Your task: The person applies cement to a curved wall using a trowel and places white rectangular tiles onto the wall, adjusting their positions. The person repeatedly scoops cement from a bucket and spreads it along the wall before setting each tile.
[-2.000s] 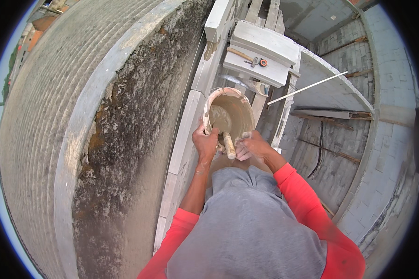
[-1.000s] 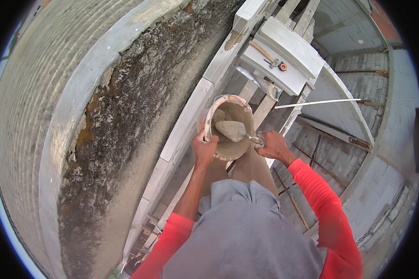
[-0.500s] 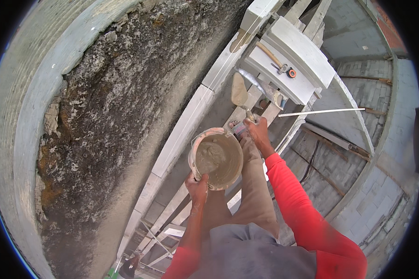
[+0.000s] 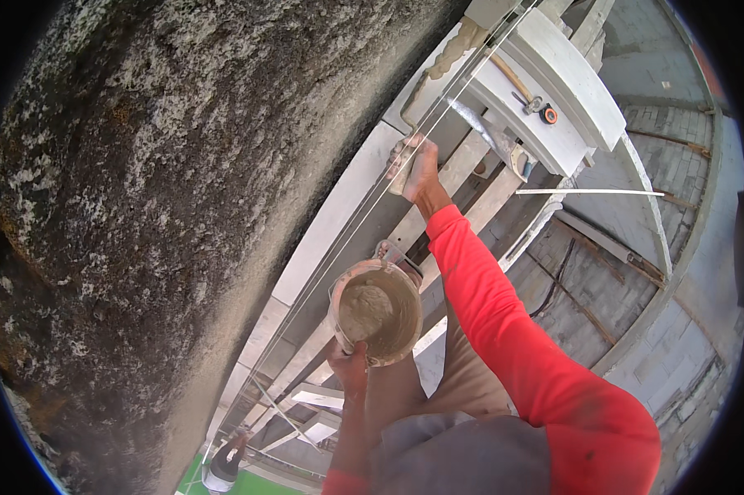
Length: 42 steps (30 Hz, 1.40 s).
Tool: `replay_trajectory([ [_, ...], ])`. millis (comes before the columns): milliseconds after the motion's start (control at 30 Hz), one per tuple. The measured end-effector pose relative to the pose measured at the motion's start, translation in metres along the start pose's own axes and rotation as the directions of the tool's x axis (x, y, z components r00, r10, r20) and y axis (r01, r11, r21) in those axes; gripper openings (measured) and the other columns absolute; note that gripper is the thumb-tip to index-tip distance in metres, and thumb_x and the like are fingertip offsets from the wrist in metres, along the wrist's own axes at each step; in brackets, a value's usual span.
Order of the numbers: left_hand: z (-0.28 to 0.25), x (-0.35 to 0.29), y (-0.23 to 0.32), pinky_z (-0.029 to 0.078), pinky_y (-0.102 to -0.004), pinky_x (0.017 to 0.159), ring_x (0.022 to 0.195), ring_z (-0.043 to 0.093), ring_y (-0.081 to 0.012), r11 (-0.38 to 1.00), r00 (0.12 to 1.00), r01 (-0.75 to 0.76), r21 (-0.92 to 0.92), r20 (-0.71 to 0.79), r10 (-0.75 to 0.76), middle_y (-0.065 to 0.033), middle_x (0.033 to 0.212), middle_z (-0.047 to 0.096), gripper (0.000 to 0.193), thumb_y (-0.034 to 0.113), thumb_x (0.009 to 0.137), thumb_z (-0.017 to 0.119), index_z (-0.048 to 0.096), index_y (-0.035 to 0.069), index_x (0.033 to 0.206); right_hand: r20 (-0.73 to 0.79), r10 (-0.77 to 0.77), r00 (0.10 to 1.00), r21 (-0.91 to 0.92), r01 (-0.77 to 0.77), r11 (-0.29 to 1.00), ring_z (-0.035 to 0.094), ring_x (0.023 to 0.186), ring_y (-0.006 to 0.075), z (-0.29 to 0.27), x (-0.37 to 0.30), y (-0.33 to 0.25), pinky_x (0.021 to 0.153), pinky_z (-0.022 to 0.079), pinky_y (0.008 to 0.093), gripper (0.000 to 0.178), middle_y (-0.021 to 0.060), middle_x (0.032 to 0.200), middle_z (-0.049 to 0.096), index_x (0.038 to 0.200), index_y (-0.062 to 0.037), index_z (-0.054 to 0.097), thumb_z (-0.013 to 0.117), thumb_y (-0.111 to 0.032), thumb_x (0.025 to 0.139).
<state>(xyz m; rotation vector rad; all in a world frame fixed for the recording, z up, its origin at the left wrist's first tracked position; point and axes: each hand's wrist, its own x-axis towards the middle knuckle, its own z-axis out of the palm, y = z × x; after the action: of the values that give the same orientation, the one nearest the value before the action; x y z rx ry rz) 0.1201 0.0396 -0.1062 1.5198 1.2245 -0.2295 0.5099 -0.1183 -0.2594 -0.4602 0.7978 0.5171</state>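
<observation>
My left hand (image 4: 351,365) grips the near-left rim of a round bucket (image 4: 415,318), thumb over the edge. Grey-brown wet mortar (image 4: 366,312) lies inside it. My right arm reaches forward, and my right hand (image 4: 415,167) is closed round the handle of a trowel (image 4: 412,105). Its blade shows as a narrow edge beside the row of white blocks (image 4: 363,177). Fresh mortar (image 4: 462,51) lies on the blocks just beyond the blade. Taut string (image 4: 347,227) runs along the row, close to my right hand.
A hammer (image 4: 516,82) and a tape measure (image 4: 548,114) lie on a white curved block (image 4: 566,70) at upper right. Wooden planks (image 4: 462,177) run under me, with gaps between them. Rough stained wall (image 4: 165,181) fills the left. Another person (image 4: 223,466) is at lower left.
My right hand has swung forward and left with the trowel, from beside the bucket to the block row. Mortar now sits on the blocks. The view has shifted left; my left hand keeps the bucket.
</observation>
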Motion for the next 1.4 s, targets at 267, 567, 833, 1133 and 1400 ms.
replay_trajectory([
  [267,0.013,0.013,-0.013,0.057,-0.0315,0.084,0.091,0.074,-0.0143,0.998,1.0,0.007,-0.062,-0.005,-0.007,-0.0056,0.106,0.08,0.037,-0.005,0.086,0.072,0.077,-0.005,0.122,-0.051,0.113,0.992,-0.221,-0.121,0.968,0.052,0.054,0.0254,-0.032,-0.056,0.055,0.054,0.046,0.0438,0.025,0.0072,0.065,0.054,0.085,-0.0083,0.061,0.062,-0.033,0.088],
  [567,0.023,0.035,-0.007,0.059,-0.0455,0.094,0.107,0.076,-0.0347,0.992,0.997,-0.048,0.119,-0.051,0.054,-0.0236,0.122,0.076,0.041,0.002,0.087,0.078,0.074,-0.006,0.127,0.195,0.096,0.976,-0.716,0.209,-0.666,0.074,0.08,0.0319,-0.048,-0.241,-0.024,0.074,0.057,0.0476,0.028,0.0169,0.088,0.074,0.107,-0.0054,0.076,0.077,-0.021,0.084],
  [833,0.036,0.029,0.02,0.058,-0.0453,0.098,0.111,0.074,-0.0345,0.91,0.939,-0.319,0.265,-0.044,0.342,-0.0224,0.125,0.073,0.042,0.001,0.086,0.08,0.074,-0.005,0.127,0.396,0.342,0.852,-0.12,0.417,-0.901,0.075,0.088,0.0327,-0.054,-0.223,0.041,0.077,0.055,0.0475,0.006,0.0113,0.084,0.074,0.088,-0.0086,0.075,0.069,-0.011,0.09],
  [1133,0.059,0.038,0.021,0.057,-0.0396,0.091,0.103,0.072,-0.0246,0.973,0.999,-0.038,-0.229,-0.033,0.032,-0.0154,0.116,0.076,0.041,0.001,0.088,0.079,0.074,-0.006,0.127,0.123,0.435,0.892,-0.536,0.428,-0.727,0.075,0.101,0.0409,-0.059,-0.222,-0.027,0.098,0.059,0.0471,0.049,0.0219,0.098,0.078,0.103,-0.0043,0.081,0.079,-0.043,0.073],
  [1400,0.044,0.017,0.0,0.057,-0.0348,0.087,0.095,0.071,-0.0189,0.966,0.974,0.085,-0.245,-0.182,-0.132,-0.0085,0.114,0.079,0.041,-0.007,0.087,0.075,0.075,-0.006,0.128,0.362,0.439,0.823,-0.357,0.557,-0.75,0.074,0.102,0.0413,0.007,-0.127,-0.1,0.095,0.058,0.0486,0.046,0.0197,0.094,0.077,0.096,-0.0041,0.08,0.079,-0.042,0.069],
])
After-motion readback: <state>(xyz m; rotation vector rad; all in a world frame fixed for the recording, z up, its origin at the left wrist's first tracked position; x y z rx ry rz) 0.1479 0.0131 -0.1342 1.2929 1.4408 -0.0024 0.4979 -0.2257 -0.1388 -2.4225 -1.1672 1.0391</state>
